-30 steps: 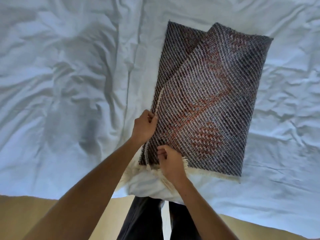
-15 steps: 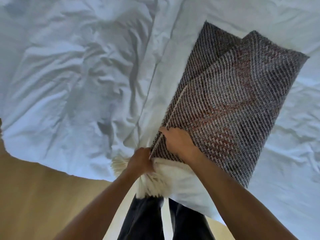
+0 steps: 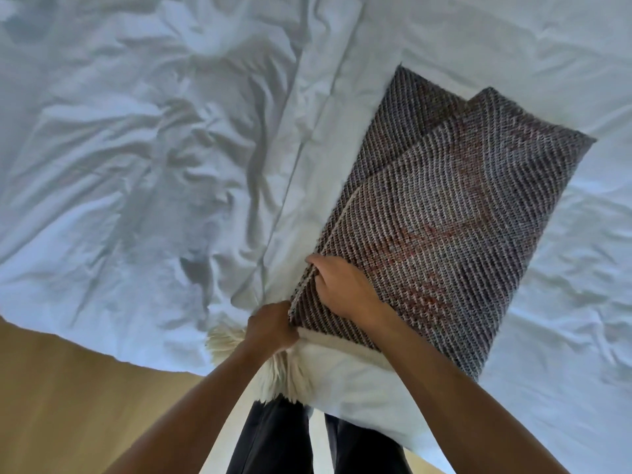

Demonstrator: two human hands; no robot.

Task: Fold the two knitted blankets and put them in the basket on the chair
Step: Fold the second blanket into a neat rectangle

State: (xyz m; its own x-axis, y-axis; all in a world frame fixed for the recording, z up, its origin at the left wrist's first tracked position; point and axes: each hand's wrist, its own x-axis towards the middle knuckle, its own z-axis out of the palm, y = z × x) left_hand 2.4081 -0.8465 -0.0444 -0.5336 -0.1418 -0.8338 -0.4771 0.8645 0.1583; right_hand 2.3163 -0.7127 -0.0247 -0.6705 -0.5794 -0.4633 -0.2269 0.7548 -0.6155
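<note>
A folded knitted blanket (image 3: 455, 213), dark grey and white with rust-red patches, lies slanted on the white bed at the right. Its cream fringe (image 3: 280, 378) hangs over the near bed edge. My left hand (image 3: 272, 325) is closed on the blanket's near left corner, just above the fringe. My right hand (image 3: 345, 285) grips the folded left edge a little farther up, fingers curled under the layers. Only one blanket shows; the basket and the chair are out of view.
A wrinkled white sheet (image 3: 143, 172) covers the bed across the view. Tan wooden floor (image 3: 78, 412) shows at the lower left below the bed edge. My dark trouser legs (image 3: 273, 439) stand against the bed.
My left hand dropped from the blanket's side edge to its near corner by the fringe, and my right hand moved up onto the folded edge. The view swung left, so the blanket sits slanted farther right.
</note>
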